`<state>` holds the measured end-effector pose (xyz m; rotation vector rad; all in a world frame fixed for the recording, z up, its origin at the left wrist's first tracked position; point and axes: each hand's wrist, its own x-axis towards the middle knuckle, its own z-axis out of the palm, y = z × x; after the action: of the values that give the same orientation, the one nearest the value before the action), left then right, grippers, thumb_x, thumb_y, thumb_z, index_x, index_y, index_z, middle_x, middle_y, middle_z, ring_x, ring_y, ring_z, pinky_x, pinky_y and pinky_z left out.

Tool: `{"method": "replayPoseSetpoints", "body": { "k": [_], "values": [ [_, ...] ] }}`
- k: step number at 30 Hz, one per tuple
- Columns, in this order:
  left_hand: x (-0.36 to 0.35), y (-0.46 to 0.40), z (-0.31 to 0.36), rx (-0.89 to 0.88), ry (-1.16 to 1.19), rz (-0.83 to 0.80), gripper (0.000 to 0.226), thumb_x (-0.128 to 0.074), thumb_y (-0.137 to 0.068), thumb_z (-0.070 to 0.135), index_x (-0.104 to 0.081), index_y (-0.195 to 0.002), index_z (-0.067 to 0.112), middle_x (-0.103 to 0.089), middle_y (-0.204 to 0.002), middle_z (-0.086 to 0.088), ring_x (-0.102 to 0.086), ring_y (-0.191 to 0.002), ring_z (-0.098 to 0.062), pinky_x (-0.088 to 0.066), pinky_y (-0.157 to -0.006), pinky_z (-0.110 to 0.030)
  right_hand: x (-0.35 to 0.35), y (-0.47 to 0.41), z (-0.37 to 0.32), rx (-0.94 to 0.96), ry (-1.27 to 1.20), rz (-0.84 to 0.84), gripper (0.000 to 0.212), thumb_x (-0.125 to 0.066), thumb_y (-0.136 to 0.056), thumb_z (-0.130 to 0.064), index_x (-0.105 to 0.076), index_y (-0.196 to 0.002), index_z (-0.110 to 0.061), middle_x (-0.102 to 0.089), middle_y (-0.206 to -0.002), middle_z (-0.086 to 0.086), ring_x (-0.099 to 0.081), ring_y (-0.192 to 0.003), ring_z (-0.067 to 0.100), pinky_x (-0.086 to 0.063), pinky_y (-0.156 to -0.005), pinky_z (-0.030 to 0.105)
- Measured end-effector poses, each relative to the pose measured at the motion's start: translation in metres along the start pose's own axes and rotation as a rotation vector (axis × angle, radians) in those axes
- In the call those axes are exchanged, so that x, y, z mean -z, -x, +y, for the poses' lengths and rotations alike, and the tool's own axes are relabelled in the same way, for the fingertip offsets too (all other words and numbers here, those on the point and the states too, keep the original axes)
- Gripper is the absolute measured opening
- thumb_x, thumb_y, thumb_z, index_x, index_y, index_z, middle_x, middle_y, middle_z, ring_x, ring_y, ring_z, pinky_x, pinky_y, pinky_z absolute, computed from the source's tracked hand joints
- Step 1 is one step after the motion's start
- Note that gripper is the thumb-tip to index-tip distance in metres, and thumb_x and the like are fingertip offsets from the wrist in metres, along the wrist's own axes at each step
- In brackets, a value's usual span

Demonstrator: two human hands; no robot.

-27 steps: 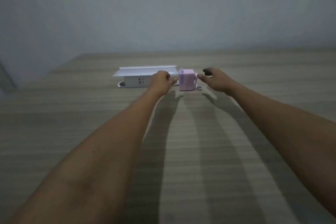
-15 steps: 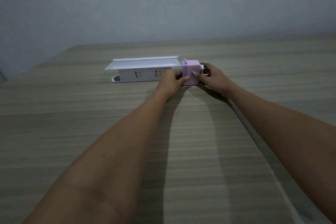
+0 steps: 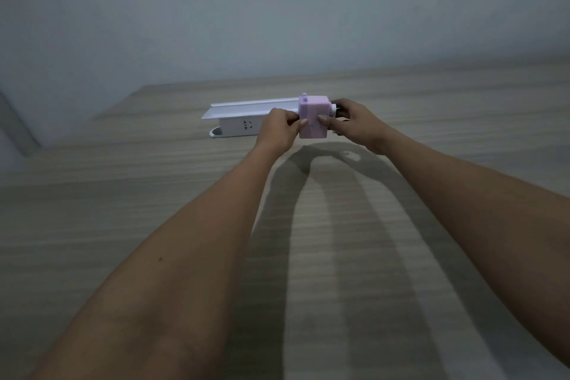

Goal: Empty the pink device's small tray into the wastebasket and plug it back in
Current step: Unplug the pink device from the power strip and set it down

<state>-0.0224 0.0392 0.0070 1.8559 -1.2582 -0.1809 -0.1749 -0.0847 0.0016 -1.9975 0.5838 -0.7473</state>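
A small pink box-shaped device (image 3: pixel 313 111) with a little knob on top is held just above the wooden table, its shadow showing below it. My left hand (image 3: pixel 279 129) grips its left side with the thumb on the front face. My right hand (image 3: pixel 351 122) grips its right side, fingers wrapped around a dark part at the device's right end. Its small tray cannot be made out. No wastebasket is in view.
A long white power strip (image 3: pixel 237 126) with a raised white lid (image 3: pixel 249 108) lies on the wooden table (image 3: pixel 123 210) directly left of the device, partly behind my left hand. A pale wall rises behind the table's far edge.
Both hands closed in from either side and took hold of the pink device. It now sits higher than before, lifted off the table surface.
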Motion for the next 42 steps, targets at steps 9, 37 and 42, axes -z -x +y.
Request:
{"method": "replayPoseSetpoints", "body": {
  "k": [9, 37, 42],
  "values": [
    [0.048, 0.078, 0.008, -0.008, 0.124, -0.002, 0.031, -0.069, -0.091, 0.026, -0.079, -0.103, -0.001, -0.077, -0.098, -0.025, -0.073, -0.09, -0.037, -0.057, -0.09, -0.05, -0.018, 0.076, -0.054, 0.038, -0.036, -0.036, 0.049, -0.072, -0.092, -0.026, -0.057, -0.136, -0.008, -0.067, -0.119, 0.01, -0.063, -0.099, 0.012, -0.051, -0.078, 0.026],
    [0.045, 0.181, -0.021, 0.119, 0.336, -0.262, 0.069, -0.079, -0.082, -0.001, -0.05, -0.145, 0.003, -0.067, -0.131, -0.013, -0.067, -0.115, -0.022, -0.057, -0.092, -0.021, -0.059, 0.162, -0.033, -0.056, -0.147, -0.159, 0.052, -0.078, -0.085, -0.007, -0.059, -0.134, -0.005, -0.071, -0.116, 0.009, -0.07, -0.096, 0.011, -0.056, -0.078, 0.019],
    [0.046, 0.177, -0.026, 0.111, 0.351, -0.266, 0.063, -0.077, -0.082, -0.005, -0.055, -0.14, 0.002, -0.071, -0.125, -0.015, -0.069, -0.113, -0.024, -0.058, -0.09, -0.02, -0.054, 0.159, -0.031, -0.056, -0.062, -0.171, 0.051, -0.08, -0.084, -0.011, -0.06, -0.131, -0.006, -0.071, -0.122, 0.011, -0.069, -0.103, 0.016, -0.058, -0.086, 0.023]
  ]
}}
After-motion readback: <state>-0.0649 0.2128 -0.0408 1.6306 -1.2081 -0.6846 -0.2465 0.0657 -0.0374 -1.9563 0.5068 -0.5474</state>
